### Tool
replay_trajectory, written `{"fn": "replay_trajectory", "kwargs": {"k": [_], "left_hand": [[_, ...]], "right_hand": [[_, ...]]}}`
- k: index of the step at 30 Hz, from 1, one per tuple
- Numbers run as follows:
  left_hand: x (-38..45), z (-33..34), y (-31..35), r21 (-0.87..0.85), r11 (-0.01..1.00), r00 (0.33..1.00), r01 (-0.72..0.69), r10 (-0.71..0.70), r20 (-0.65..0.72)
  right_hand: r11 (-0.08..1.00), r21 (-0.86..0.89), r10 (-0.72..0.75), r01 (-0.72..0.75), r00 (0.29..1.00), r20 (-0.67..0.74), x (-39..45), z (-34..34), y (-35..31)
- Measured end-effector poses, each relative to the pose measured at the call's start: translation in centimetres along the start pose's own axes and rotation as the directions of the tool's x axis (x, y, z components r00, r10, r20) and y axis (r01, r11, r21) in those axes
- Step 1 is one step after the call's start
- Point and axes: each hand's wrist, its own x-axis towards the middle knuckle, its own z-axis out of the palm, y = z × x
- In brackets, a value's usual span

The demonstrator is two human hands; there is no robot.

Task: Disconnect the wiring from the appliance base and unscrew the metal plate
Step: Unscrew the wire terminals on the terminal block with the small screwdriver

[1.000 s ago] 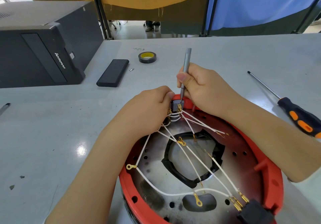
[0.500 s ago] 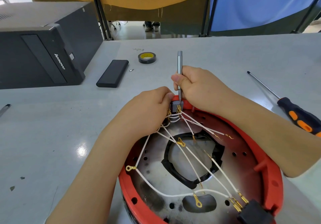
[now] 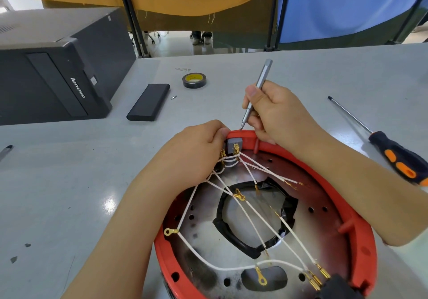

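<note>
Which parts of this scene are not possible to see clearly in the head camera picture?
- Terminals under the left hand: covered by its fingers.
- Black connector at the red base: cut by the bottom edge.
- Orange-black screwdriver: handle end cut by the right edge.
- Small bit beside the black case: too small.

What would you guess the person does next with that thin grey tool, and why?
Probably bring the thin grey screwdriver tip back down to the small grey terminal block: the tip sits on the red rim above it, while the left hand steadies the block with white wires attached.

Single head view, close, facing forward-down over table (image 3: 69, 182).
</note>
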Motion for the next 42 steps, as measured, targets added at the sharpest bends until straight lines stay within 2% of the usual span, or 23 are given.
{"fn": "replay_trajectory", "kwargs": {"k": [8, 10, 13, 15, 20, 26, 28, 32, 36, 40, 42], "left_hand": [[0.2, 0.0, -0.1, -0.058, 0.998, 1.000, 0.000, -0.001, -0.005], [0.2, -0.2, 0.0, -0.184, 0.983, 0.999, -0.008, 0.000, -0.045], [0.0, -1.0, 0.4, -0.478, 0.879, 0.988, -0.002, -0.071, -0.134], [-0.5, -1.6, 0.5, -0.541, 0.841, 0.982, 0.010, -0.110, -0.153], [-2.5, -2.5, -0.9, -0.482, 0.874, 0.978, 0.058, -0.148, -0.150], [-4.0, -0.6, -1.2, -0.358, 0.929, 0.985, 0.100, -0.143, -0.097], [-4.0, -0.6, -1.0, -0.382, 0.918, 0.989, 0.105, -0.135, -0.052], [-3.4, -0.8, -0.5, -0.300, 0.952, 0.998, 0.056, -0.052, 0.020], [-2.3, -0.8, 0.0, -0.246, 0.969, 0.998, 0.031, -0.017, 0.059], [-0.7, -0.6, 0.1, -0.231, 0.973, 0.997, 0.002, 0.015, 0.074], [0.0, -0.5, 0.1, -0.220, 0.975, 0.996, -0.012, 0.031, 0.083]], "right_hand": [[0.996, 0.091, -0.017, 0.021, 0.999, -0.041, 0.2, -0.3, 0.1], [0.993, 0.119, -0.017, 0.024, 0.998, -0.059, 0.3, -0.5, 0.0], [0.994, 0.101, -0.028, 0.035, 0.997, -0.072, 0.3, -0.7, 0.1], [0.999, 0.037, -0.038, 0.040, 0.997, -0.067, 0.2, -0.7, 0.2], [0.995, -0.096, -0.007, 0.001, 0.998, -0.064, 0.1, -0.7, 0.3], [0.998, -0.036, 0.046, -0.051, 0.991, -0.127, -0.4, -1.0, -0.1], [0.998, 0.005, 0.069, -0.069, 0.989, -0.129, -0.9, -1.3, -0.3], [0.985, 0.155, 0.080, -0.080, 0.997, 0.006, -1.9, -2.5, -1.2], [0.988, 0.144, 0.034, -0.059, 0.984, 0.172, -2.4, -3.5, -1.5], [0.988, 0.137, 0.030, -0.067, 0.966, 0.256, -2.0, -3.5, -1.2], [0.991, 0.130, 0.003, -0.033, 0.974, 0.225, -1.6, -3.0, -0.9]]}}
